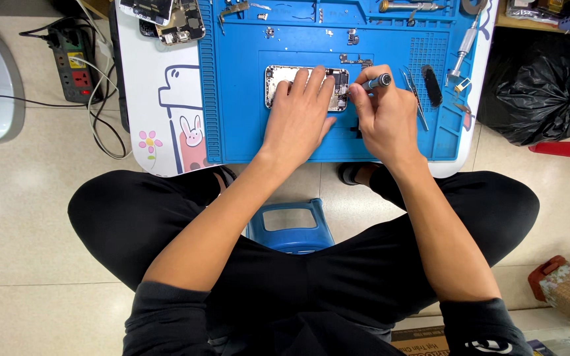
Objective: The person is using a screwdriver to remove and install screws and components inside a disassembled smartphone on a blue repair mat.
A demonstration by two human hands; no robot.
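An opened phone housing [278, 76] lies flat on a blue work mat [245, 125] on a small white table. My left hand [301, 112] rests palm down on the housing, fingers spread over its right half. My right hand [380, 115] grips a small grey screwdriver [379, 82], whose tip points down at the housing's right edge. The part under the tip is hidden by my fingers.
Tweezers [417, 99], a black oval tool [432, 86] and a metal driver [463, 49] lie on the mat's right. Phone boards [179, 23] sit at the table's top left. A power strip [74, 62], black bag [542, 92] and blue stool [291, 227] surround it.
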